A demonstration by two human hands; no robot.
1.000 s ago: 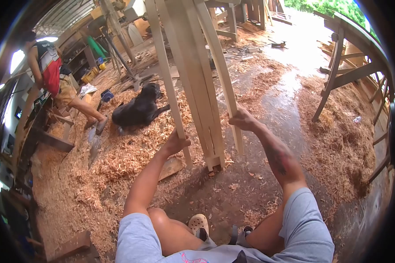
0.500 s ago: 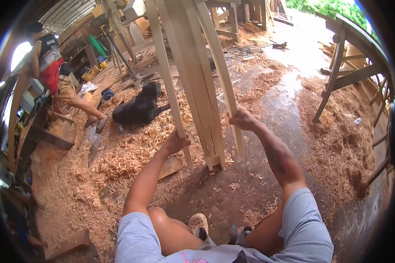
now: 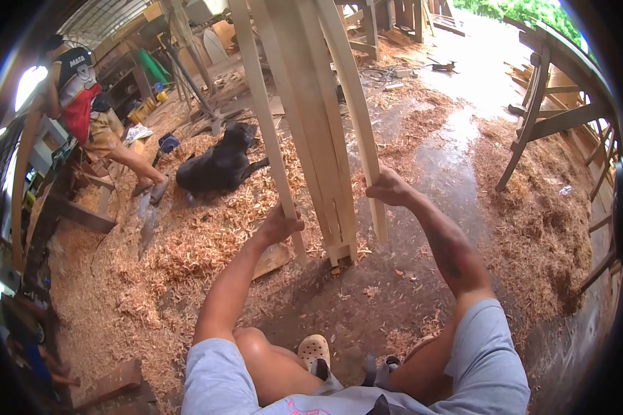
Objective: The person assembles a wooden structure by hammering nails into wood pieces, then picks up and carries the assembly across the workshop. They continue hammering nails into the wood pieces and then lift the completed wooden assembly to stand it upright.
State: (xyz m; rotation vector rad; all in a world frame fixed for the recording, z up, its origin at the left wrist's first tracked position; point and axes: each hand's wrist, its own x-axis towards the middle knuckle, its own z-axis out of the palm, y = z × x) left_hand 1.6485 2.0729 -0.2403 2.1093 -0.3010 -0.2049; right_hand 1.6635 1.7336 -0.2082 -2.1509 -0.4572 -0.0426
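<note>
My left hand [image 3: 281,224] is closed around the lower part of a long, thin wooden strip [image 3: 262,104]. Opposite it, my right hand [image 3: 387,188] grips a second, curved wooden strip [image 3: 354,90] near its lower end. Between the two strips stretches a long, narrow wooden plank [image 3: 304,117], with a split or slot and a small end block close to me. Neither hand touches this middle plank. Both strips run away from me along its sides, and their far ends lie beyond the top of the view. My fingertips are partly hidden behind the wood.
A black dog [image 3: 218,166] lies on wood shavings [image 3: 187,270] left of the strips. Further left, another person [image 3: 83,104] leans at a curved timber. At right stands a wooden frame [image 3: 540,111] with slanted legs. A flat wood offcut [image 3: 273,261] lies below my left hand.
The strips and middle plank appear shifted slightly right in view, and both hands with them. My grip on each strip is unchanged. The dog stays lying down.
</note>
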